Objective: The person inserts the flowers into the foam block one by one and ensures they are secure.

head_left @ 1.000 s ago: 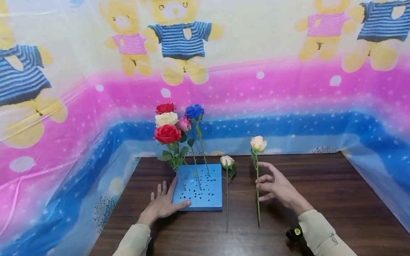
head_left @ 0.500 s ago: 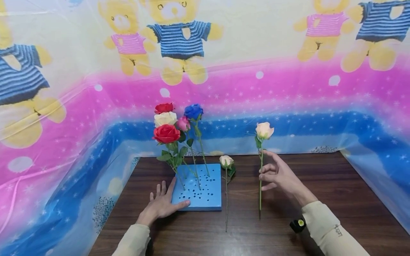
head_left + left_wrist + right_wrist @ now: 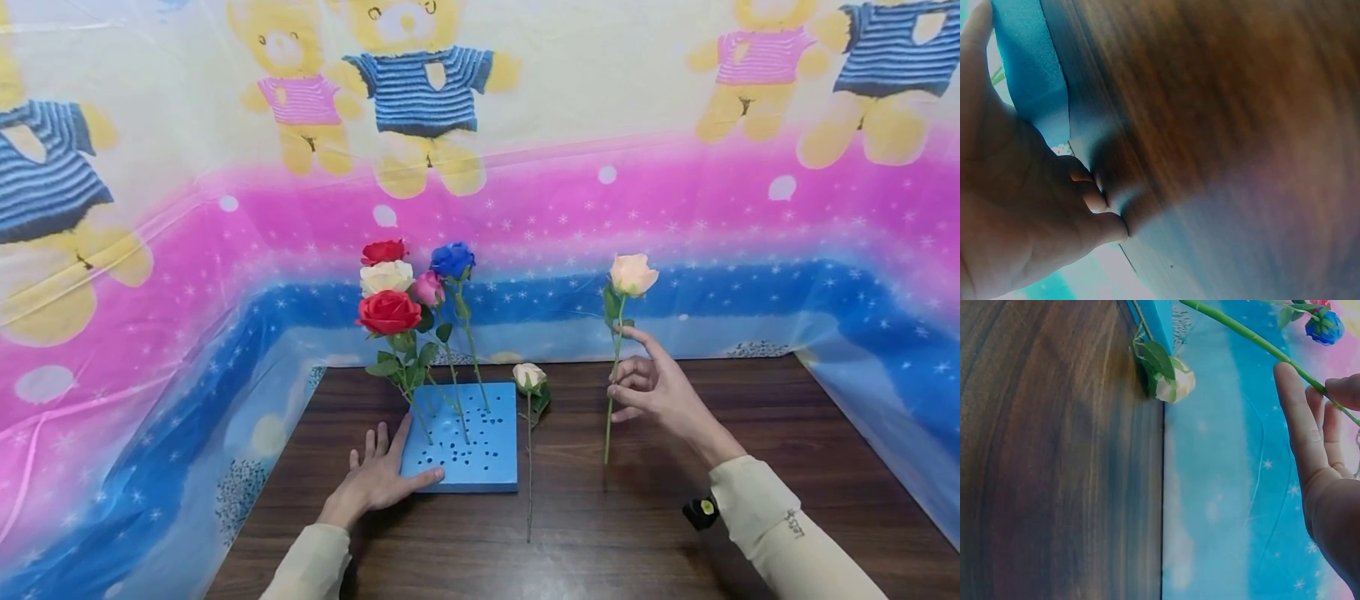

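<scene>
My right hand point(image 3: 663, 396) pinches the green stem of a pale peach rose point(image 3: 633, 275), held nearly upright with its lower end above the table. The right wrist view shows thumb and fingers on that stem point(image 3: 1247, 332). My left hand point(image 3: 378, 475) rests with spread fingers against the left side and front corner of a blue foam block point(image 3: 468, 467) full of holes. Standing in the block are a front red rose point(image 3: 390, 312), a rear red rose point(image 3: 382, 252), a white rose point(image 3: 386, 278), a pink rose point(image 3: 428, 288) and a blue rose point(image 3: 452, 261).
Another cream rose point(image 3: 529, 379) lies on the dark wooden table point(image 3: 570, 550), just right of the block, its stem toward me. Behind the table hangs a cloth point(image 3: 555, 200) printed with teddy bears. A small black device point(image 3: 701, 512) sits by the right sleeve.
My right hand has raised the peach rose and shifted it slightly right; its stem end has risen off the table. My left hand stays on the block.
</scene>
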Action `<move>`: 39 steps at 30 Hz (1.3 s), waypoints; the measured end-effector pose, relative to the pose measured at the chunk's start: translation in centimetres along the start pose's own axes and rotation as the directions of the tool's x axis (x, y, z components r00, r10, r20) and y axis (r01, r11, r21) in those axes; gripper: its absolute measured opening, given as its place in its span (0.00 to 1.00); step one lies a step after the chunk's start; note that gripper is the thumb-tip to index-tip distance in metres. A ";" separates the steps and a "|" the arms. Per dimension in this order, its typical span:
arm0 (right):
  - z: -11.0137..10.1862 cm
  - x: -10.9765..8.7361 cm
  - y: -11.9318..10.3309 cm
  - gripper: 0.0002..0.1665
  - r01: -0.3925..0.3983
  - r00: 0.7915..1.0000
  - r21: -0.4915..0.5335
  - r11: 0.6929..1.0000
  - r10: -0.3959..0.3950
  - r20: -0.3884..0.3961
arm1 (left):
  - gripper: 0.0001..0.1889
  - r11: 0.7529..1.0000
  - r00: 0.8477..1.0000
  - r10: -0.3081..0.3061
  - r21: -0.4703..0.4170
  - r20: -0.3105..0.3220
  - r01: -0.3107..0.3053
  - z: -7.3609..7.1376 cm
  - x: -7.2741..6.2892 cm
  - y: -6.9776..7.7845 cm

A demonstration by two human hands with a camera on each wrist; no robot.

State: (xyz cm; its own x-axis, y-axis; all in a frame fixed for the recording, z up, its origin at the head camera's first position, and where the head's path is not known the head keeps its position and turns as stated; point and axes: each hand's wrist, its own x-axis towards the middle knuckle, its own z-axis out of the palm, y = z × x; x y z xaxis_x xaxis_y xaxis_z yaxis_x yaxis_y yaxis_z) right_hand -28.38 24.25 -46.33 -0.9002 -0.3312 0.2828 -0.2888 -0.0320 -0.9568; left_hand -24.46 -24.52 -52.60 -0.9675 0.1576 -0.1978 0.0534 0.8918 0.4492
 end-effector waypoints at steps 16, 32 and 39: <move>1.8 1.7 -0.8 0.57 0.205 0.973 -0.151 0.967 -0.218 -0.077 | 0.66 1.000 1.000 0.006 -0.004 -0.005 -0.006 0.0 -0.1 -0.1; 6.2 3.9 -1.1 0.56 0.246 0.965 -0.233 0.941 -0.260 -0.034 | 0.66 1.000 1.000 0.004 -0.026 0.004 -0.003 -0.1 -0.3 0.0; 8.2 4.8 -0.7 0.55 0.262 0.962 -0.218 0.940 -0.271 -0.012 | 0.66 1.000 1.000 0.004 -0.023 -0.003 -0.004 -0.1 -0.2 -0.1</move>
State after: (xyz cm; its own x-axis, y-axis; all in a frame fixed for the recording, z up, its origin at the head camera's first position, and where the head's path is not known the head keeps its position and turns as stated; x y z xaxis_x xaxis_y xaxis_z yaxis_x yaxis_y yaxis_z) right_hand -29.80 14.92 -44.90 -0.7917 -0.2989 0.5327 -0.5789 0.0886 -0.8106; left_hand -24.26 -24.68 -52.50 -0.9681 0.1594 -0.1931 0.0513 0.8813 0.4698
